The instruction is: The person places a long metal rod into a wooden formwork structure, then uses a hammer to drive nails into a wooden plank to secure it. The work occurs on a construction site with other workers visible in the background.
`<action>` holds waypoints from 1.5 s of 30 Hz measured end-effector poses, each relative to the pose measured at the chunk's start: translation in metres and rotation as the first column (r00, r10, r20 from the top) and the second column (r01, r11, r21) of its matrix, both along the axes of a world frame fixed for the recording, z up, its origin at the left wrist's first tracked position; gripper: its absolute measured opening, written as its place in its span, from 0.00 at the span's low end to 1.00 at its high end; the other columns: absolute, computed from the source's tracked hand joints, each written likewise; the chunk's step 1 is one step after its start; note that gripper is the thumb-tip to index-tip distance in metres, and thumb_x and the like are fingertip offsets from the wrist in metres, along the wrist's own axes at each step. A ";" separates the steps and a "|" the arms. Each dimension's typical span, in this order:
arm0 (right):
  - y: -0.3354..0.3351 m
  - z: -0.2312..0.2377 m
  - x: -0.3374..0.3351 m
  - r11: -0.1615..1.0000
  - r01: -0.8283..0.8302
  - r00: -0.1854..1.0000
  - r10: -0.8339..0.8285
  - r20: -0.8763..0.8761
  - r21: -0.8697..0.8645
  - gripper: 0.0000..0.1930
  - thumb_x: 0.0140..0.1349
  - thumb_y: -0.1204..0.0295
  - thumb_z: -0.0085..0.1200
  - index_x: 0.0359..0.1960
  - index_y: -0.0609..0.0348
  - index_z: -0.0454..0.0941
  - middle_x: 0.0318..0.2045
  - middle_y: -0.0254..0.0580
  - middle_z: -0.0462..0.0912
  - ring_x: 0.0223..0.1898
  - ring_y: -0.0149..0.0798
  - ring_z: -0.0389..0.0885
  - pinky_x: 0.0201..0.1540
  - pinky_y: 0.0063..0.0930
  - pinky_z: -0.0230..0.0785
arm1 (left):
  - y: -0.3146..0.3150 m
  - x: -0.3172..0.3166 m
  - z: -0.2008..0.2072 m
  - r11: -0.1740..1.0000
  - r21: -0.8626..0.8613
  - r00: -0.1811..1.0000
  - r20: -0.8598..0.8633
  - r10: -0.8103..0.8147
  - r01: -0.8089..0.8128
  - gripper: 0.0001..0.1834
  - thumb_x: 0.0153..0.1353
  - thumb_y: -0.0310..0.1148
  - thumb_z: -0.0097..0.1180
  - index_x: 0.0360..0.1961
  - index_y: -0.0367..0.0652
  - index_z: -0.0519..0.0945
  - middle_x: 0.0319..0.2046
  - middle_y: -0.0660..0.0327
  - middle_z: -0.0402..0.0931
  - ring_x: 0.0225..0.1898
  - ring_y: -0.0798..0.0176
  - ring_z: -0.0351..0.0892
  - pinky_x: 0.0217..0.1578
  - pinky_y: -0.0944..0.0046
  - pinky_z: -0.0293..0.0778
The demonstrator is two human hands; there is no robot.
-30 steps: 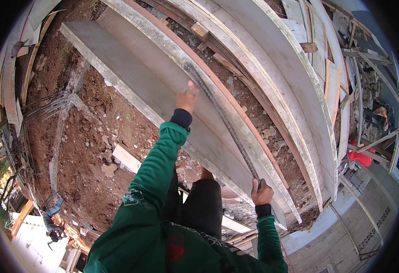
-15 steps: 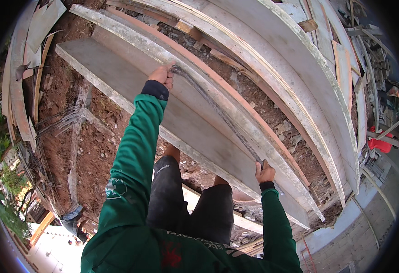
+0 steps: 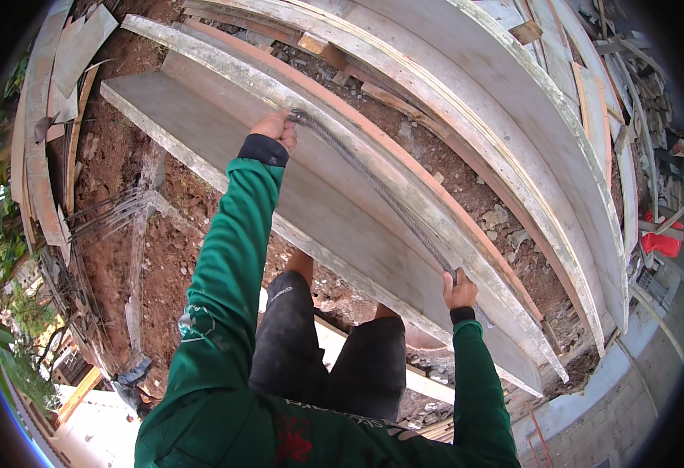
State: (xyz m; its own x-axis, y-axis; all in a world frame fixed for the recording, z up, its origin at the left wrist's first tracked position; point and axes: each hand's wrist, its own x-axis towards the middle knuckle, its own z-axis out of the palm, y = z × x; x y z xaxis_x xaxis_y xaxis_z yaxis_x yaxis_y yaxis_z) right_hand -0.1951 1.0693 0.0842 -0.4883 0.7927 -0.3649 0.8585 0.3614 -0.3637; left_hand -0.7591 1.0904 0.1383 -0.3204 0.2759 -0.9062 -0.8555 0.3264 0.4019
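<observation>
A long, thin dark grey ribbed rod (image 3: 381, 187) runs slantwise over an L-shaped concrete-grey form, with a pale flat floor (image 3: 318, 210) and an upright side wall (image 3: 225, 86). I cannot make out whether it is a single bar or a bundle. My left hand (image 3: 277, 129) is closed round its far left end, close to the wall's top edge. Near the other end, my right hand (image 3: 460, 289) grips it with the thumb up. A short piece of the rod sticks out past my right hand. It looks bowed, though the lens bends lines here.
Beyond the wall lie rubble-strewn soil (image 3: 494, 222) and another long form (image 3: 506, 132) parallel to mine. Loose boards (image 3: 41, 156) stand at the left beside bare reddish earth (image 3: 108, 265). A wooden block (image 3: 322, 51) is wedged between forms. A tiled pavement (image 3: 630, 398) lies at right.
The view has shifted slightly, so the surroundings sit a little farther right. Both hands keep their hold on the rod, almost unmoved.
</observation>
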 end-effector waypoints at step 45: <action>-0.005 0.313 -0.201 0.992 -0.109 0.955 0.122 0.269 -0.063 0.15 0.65 0.61 0.52 0.29 0.62 0.72 0.15 0.57 0.75 0.19 0.61 0.76 0.21 0.49 0.65 | -0.029 0.051 0.047 0.960 0.228 0.981 0.141 0.136 -0.166 0.21 0.70 0.49 0.46 0.50 0.42 0.72 0.21 0.72 0.58 0.17 0.77 0.54 0.16 0.75 0.50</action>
